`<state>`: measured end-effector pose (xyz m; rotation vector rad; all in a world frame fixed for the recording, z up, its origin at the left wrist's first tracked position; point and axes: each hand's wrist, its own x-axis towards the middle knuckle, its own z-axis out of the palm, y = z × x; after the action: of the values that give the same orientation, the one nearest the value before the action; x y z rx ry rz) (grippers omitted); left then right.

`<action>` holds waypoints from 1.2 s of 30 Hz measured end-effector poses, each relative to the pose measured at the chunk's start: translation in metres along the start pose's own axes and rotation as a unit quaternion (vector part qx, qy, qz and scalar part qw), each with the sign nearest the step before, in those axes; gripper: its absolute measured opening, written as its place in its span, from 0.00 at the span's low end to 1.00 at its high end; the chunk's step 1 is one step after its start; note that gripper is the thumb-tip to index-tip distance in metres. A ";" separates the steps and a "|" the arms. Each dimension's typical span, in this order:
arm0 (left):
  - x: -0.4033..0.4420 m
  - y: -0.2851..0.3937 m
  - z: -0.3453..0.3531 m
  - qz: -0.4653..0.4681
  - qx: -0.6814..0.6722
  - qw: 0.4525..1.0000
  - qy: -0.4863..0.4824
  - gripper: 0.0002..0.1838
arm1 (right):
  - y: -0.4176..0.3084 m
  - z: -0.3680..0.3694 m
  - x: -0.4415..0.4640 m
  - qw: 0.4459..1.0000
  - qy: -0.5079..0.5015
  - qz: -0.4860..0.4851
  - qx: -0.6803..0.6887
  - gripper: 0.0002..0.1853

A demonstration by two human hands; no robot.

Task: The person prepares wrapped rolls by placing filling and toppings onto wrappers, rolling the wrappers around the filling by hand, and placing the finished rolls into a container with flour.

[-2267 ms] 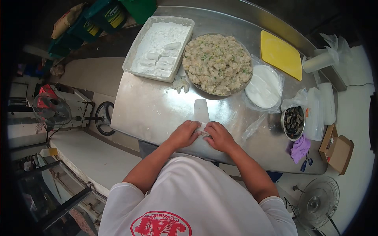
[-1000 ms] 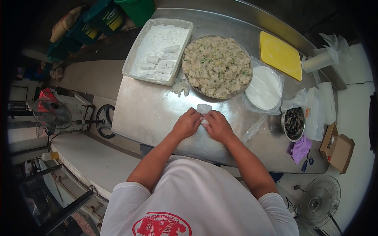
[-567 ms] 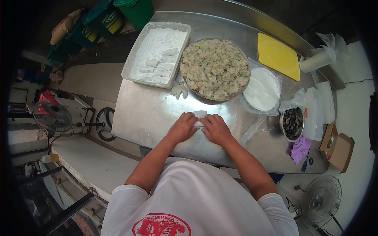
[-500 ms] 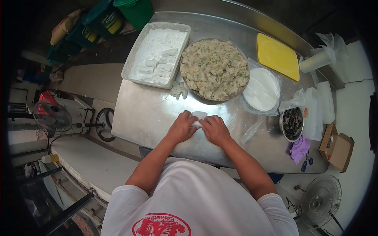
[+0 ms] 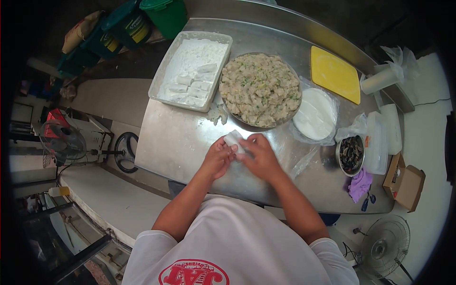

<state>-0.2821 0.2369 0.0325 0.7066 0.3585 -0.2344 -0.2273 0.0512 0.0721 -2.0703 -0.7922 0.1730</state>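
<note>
A small white wrapped roll is held between my two hands above the steel table. My left hand grips its left side with bent fingers. On the roll's right side are the fingers of my right hand, slightly blurred. Beyond them stands a round pan heaped with pale filling flecked with green. To its left, a rectangular tub holds white powder and several white rolls. A stack of round white wrappers lies in plastic to the right of the pan.
A yellow board lies at the back right. Farther right are a metal bowl of dark pieces, a purple cloth, clear containers and an open cardboard box. A fan stands below.
The wrapper, earlier stretched flat on the table, is now a compact roll. Both hands have lifted and tilted it, and my right hand has turned over its right side.
</note>
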 end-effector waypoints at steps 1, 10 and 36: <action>0.000 0.007 0.005 0.009 -0.015 1.000 -0.004 0.23 | 0.009 -0.013 0.012 0.999 0.022 -0.023 -0.008 0.27; 0.001 0.017 0.011 0.007 -0.017 0.997 -0.074 0.35 | 0.080 -0.081 0.107 0.900 0.082 0.086 -0.420 0.27; 0.055 0.259 -0.017 0.198 0.738 0.639 0.087 0.28 | 0.020 -0.031 -0.084 0.990 -0.020 0.130 0.046 0.13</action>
<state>-0.1506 0.4345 0.1508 2.4476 0.1021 0.0271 -0.2721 -0.0284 0.0609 -2.0819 -0.5257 0.3888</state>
